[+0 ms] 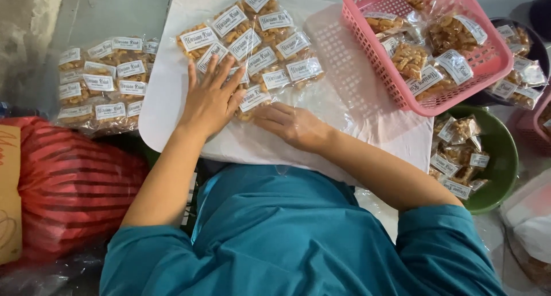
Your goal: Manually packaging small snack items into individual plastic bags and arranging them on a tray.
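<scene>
My left hand (211,96) lies flat, fingers spread, on the near end of a large clear plastic bag (252,49) packed with several small labelled snack packets. My right hand (290,124) rests palm down just right of it, on the bag's open end and the loose clear plastic beside it. The bag lies on a white board (172,61) in front of me. Both teal sleeves fill the bottom of the view.
A second filled bag of packets (103,81) lies on the floor at left. A pink basket (442,43) with packets stands at upper right. Below it sits a green bowl (502,158) of packets. A red striped sack (69,181) lies at left.
</scene>
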